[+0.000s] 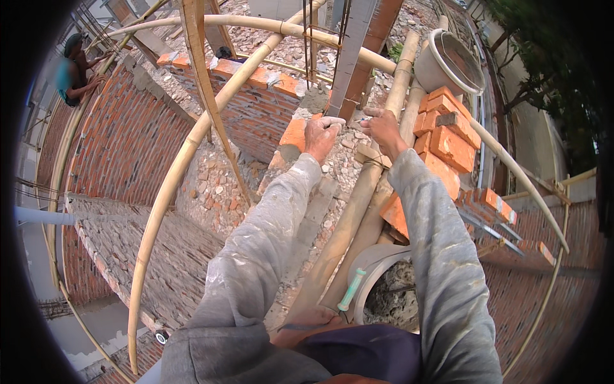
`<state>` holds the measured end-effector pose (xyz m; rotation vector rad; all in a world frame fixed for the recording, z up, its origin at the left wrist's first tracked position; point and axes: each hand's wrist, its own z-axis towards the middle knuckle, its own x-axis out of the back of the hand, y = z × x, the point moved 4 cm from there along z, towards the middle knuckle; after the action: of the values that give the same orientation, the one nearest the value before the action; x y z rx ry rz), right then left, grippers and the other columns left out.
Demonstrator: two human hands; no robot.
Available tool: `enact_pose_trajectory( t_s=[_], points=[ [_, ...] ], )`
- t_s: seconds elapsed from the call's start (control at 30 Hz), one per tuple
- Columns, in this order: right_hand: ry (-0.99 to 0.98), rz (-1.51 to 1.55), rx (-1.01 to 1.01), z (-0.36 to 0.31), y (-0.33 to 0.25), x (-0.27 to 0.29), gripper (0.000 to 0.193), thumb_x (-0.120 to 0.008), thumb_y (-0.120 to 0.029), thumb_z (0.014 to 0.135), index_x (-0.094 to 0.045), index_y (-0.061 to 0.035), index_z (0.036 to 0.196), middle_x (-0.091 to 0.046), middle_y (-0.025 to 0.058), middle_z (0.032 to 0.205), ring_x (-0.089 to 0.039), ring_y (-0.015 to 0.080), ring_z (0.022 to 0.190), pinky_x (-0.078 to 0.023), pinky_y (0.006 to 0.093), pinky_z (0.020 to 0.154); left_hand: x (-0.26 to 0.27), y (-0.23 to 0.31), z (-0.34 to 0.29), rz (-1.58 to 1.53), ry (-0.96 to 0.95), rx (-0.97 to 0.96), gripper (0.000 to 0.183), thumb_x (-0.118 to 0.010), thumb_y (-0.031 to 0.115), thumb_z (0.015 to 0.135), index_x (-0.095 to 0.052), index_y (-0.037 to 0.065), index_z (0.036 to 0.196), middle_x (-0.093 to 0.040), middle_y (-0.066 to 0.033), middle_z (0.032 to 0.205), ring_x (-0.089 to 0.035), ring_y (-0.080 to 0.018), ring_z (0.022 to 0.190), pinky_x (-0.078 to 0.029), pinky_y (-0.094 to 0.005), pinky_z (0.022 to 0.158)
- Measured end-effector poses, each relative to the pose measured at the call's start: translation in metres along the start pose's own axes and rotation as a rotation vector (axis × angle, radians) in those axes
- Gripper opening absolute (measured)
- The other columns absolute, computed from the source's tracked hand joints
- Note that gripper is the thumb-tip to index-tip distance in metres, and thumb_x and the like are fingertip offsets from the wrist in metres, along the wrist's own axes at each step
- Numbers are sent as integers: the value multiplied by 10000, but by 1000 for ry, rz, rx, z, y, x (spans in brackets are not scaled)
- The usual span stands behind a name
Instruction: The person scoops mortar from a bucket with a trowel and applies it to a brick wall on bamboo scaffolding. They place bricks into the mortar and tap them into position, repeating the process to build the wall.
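Note:
My left hand (pixel 322 137), dusted pale with mortar, is closed with its fingers curled beside an orange brick (pixel 293 134) on top of the low wall. Its fingertips come close to the foot of an upright grey board (pixel 356 54). A short gap to the right, my right hand (pixel 385 132) is closed in a pinch with thumb and forefinger pointing toward the left one. What either hand holds, if anything, is too small to make out. A patch of wet mortar (pixel 315 100) lies just beyond the left hand.
Bamboo poles (pixel 358 224) run beneath my arms; a curved bamboo pole (pixel 173 176) crosses at left. Stacked bricks (pixel 451 148) and a bucket (pixel 441 70) stand right. Near me, a green-handled tool (pixel 350 289) leans by a mortar bucket (pixel 371 262). Another person (pixel 73 73) crouches far left.

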<state>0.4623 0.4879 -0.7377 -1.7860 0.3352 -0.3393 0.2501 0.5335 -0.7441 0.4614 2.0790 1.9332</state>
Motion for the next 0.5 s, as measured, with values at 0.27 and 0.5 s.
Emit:
enact_pose_trajectory(
  t_s=[0.27,0.5],
  points=[
    [39,-855,660,14,-47,-12,572,-624,51,880,-658,-10,1447,-694,195,1442,-739,335,1142,-614,353,944,39,44,119,-175,-14,-30,433,-510,278,1080,-697,26,1378,-704,-67,1352,-624,-192,1249,-526,-394,1000],
    [-72,-739,565,23,-63,-21,710,-531,107,838,-611,-50,1525,-593,162,1596,-728,267,1050,-597,368,949,14,75,139,-26,-428,38,445,-455,312,1132,-686,22,1377,-685,-109,1383,-583,-201,1318,-436,-375,1142]
  ],
)
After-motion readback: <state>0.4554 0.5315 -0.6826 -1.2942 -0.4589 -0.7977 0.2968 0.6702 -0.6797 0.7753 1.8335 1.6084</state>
